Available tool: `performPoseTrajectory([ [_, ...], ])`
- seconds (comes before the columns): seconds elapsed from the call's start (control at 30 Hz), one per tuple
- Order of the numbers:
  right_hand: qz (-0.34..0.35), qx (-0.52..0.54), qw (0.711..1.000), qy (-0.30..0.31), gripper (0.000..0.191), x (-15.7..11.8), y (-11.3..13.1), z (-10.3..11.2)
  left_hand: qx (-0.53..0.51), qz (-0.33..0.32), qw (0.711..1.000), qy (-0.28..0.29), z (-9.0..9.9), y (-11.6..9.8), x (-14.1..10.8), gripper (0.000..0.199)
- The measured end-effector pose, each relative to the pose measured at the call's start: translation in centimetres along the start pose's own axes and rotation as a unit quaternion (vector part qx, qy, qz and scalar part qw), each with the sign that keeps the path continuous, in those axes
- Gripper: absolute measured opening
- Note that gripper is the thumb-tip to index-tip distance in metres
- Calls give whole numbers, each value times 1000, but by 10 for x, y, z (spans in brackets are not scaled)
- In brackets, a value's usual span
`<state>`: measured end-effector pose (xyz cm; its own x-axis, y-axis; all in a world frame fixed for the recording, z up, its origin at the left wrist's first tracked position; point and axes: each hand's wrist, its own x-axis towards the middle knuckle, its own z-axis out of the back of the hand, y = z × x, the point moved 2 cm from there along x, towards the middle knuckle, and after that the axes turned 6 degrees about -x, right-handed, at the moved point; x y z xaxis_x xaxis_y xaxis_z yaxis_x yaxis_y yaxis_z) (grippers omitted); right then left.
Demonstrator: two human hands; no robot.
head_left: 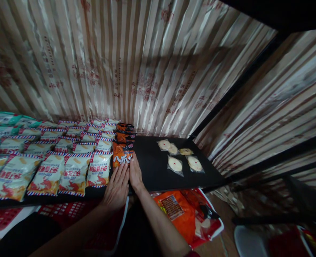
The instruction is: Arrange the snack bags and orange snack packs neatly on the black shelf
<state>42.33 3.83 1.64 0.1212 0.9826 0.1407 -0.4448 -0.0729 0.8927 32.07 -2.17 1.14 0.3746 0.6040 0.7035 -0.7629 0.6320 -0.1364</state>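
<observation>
Both of my hands rest against the front orange snack bag (123,152) at the end of the packed rows on the black shelf (152,171). My left hand (117,185) lies over its lower edge with the fingers stretched forward. Against its right side, my right hand (136,173) has its fingers extended and close to the left hand's. More orange bags (125,137) stand behind this one. White and red snack bags (98,170) fill the rows to the left of my hands.
Round, flat items in clear wrappers (174,164) lie on the shelf's right part. Green bags (2,131) sit at the far left. Below are a red basket (67,210) and a basket holding an orange bag (181,228). A striped curtain (136,71) hangs behind.
</observation>
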Motion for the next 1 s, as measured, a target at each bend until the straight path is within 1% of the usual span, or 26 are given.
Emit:
performPoseTrajectory([
  [0.1,13,-17,1000,-10,78,-3,0,2,3,-2,1000,8,1,-2,-1,50],
  [0.23,8,-32,999,-3,76,-6,-1,1,4,8,1000,27,2,-3,-4,56],
  [0.4,-2,-34,999,-5,71,-8,-2,-1,11,5,999,31,3,-3,-7,56],
  [0.5,1,-42,999,-14,71,-11,-2,1,7,10,999,31,3,-4,-7,55],
  [0.67,7,-62,998,-3,70,-14,-3,-2,8,16,999,41,-1,-3,-12,59],
  [0.8,6,-72,997,4,74,-15,-2,-4,4,22,998,61,-4,-1,-16,64],
  [1.0,29,-65,997,-4,65,-26,-1,-2,-10,46,998,52,3,-7,-17,66],
])
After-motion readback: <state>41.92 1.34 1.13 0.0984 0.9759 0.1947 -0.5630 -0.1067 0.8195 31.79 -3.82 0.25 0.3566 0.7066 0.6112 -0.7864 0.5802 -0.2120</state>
